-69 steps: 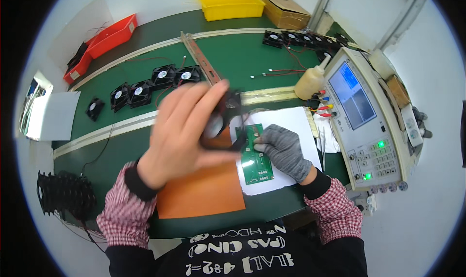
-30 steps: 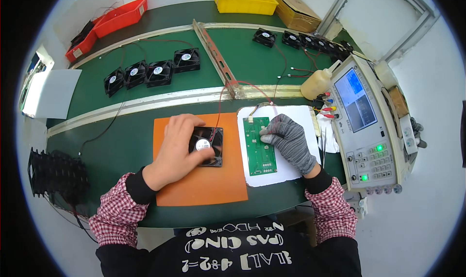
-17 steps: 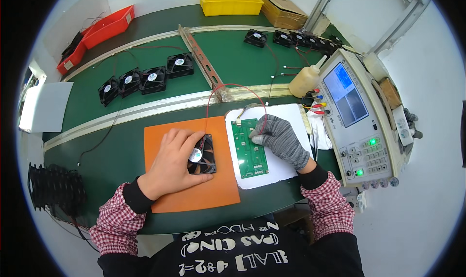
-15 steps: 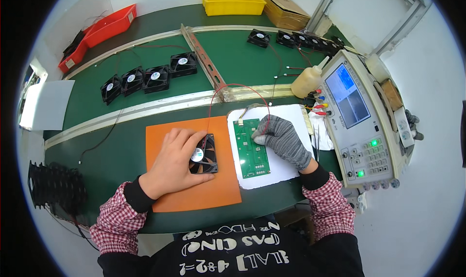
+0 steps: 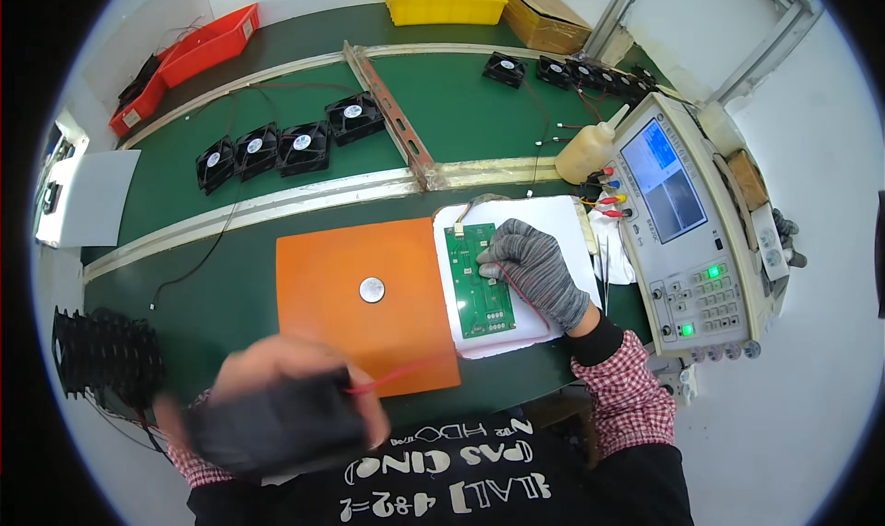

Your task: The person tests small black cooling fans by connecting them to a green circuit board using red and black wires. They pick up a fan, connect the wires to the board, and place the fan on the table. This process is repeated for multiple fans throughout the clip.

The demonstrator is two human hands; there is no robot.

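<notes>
My left hand (image 5: 277,360), smeared by motion, holds a black cooling fan (image 5: 286,425) raised close to my chest, off the left part of the table. A red wire (image 5: 396,372) runs from the fan toward the right. My right hand (image 5: 530,263), in a grey knit glove, is closed in a pinch over the green circuit board (image 5: 481,314). Red wire trails from under its fingers; the wire's end is hidden there. The board lies on a white pad (image 5: 572,240). A round silver disc (image 5: 371,290) sits in the orange mat (image 5: 323,259), uncovered.
Several black fans (image 5: 304,148) stand on the green strip behind. A test instrument (image 5: 664,185) with a lit screen is at right, beside a cream squeeze bottle (image 5: 587,153) and tweezers (image 5: 604,272). Stacked black fans (image 5: 106,351) are at far left; red (image 5: 207,47) and yellow (image 5: 442,0) bins lie behind.
My left hand has lifted the fan off the orange mat and brought it toward my chest, baring the silver disc. The red wire's loop has come down. Fans behind sit slightly farther right.
</notes>
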